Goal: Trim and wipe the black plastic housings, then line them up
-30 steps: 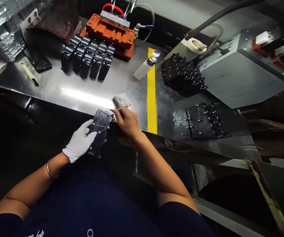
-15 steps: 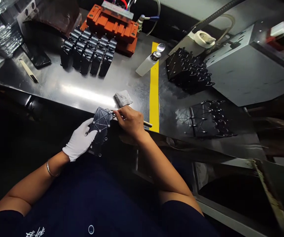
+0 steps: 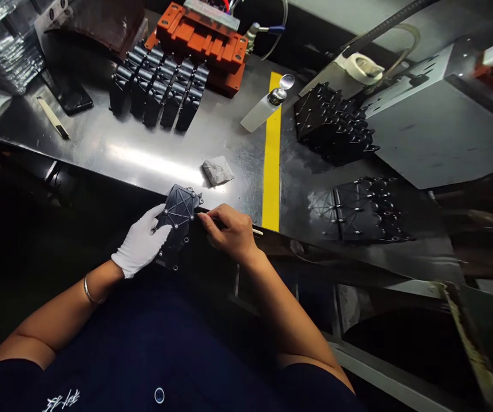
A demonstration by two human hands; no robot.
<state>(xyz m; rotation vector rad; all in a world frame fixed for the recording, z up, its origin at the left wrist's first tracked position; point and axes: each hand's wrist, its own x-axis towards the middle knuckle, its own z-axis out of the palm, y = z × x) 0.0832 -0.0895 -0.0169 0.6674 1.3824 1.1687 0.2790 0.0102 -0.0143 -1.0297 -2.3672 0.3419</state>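
Note:
My left hand point(image 3: 142, 243), in a white glove, grips a black plastic housing point(image 3: 180, 207) with ribs and small round bosses, just off the bench's front edge. Bare and pinched closed, my right hand point(image 3: 231, 228) is at the housing's right side. It holds a slim tool with a pale handle point(image 3: 257, 232), whose rear end sticks out behind the hand. The tool's thin tip meets the housing's right edge near a boss; its exact kind is hidden by the fingers. A crumpled grey-white block point(image 3: 218, 170) lies on the bench just beyond my hands.
On the metal bench point(image 3: 96, 143) stand several black housings point(image 3: 160, 86) before an orange fixture point(image 3: 201, 40). More black parts point(image 3: 334, 123) sit right of the yellow strip point(image 3: 272, 171). A translucent bottle point(image 3: 258, 111), a pale-handled cutter point(image 3: 52, 117) and a phone point(image 3: 72, 97) lie around.
My right hand has moved down along the housing's right edge, taking the tool from the top corner to lower on that side. My left hand keeps its hold on the housing.

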